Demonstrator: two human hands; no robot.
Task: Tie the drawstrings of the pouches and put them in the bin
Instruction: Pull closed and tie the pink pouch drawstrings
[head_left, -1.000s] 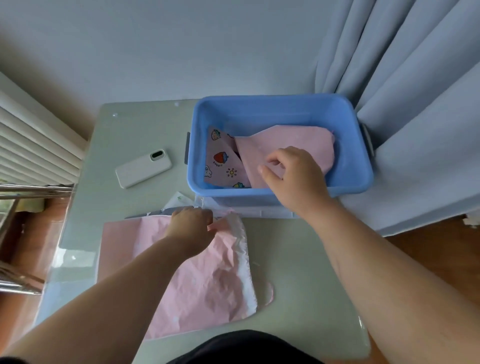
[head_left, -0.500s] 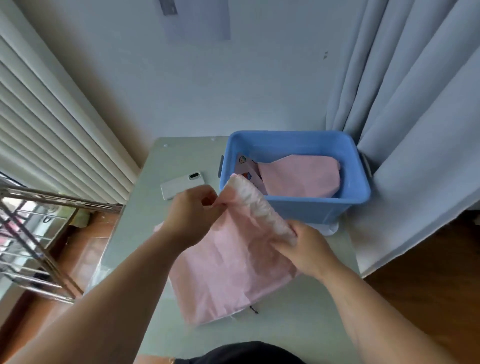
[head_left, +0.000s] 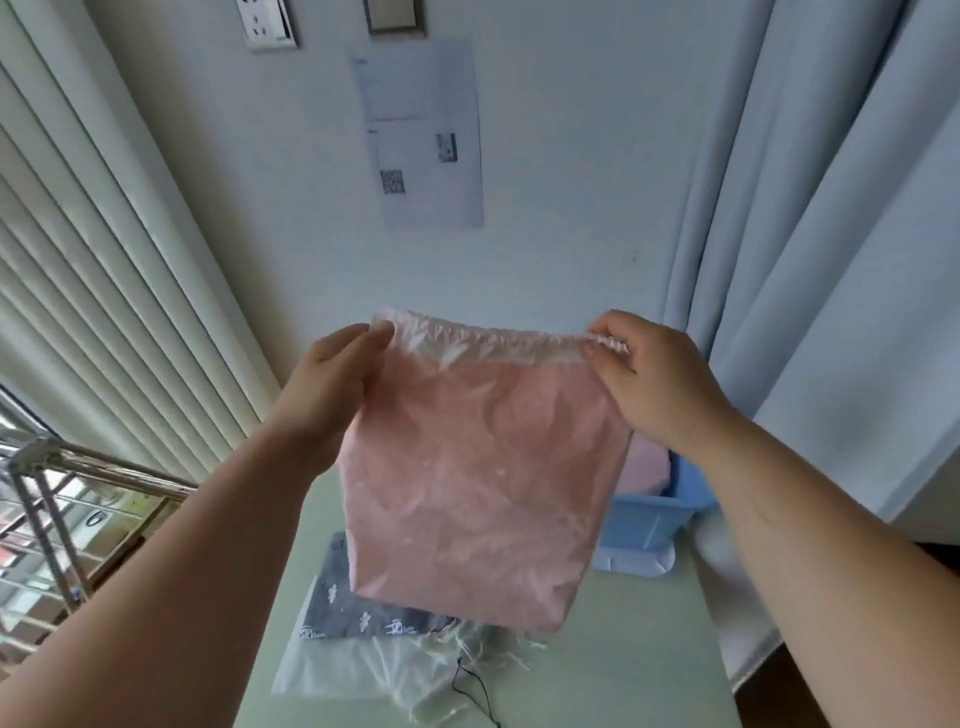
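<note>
The left forearm (head_left: 171, 545) and right forearm (head_left: 810, 519) are bare. They enter from the lower corners and extend forward and upward, converging toward the centre. The left hand (head_left: 337, 382) and the right hand (head_left: 662, 387) are raised to about the same height and are well apart. The left hand presents its thumb side to the camera. Its thumb lies against the left end of the gathered top hem of the pink pouch (head_left: 483, 483), and its fingers are hidden behind the fabric. The right hand presents its back, and its curled thumb and fingers pinch the right end of the same hem. Both wrists are roughly straight.
</note>
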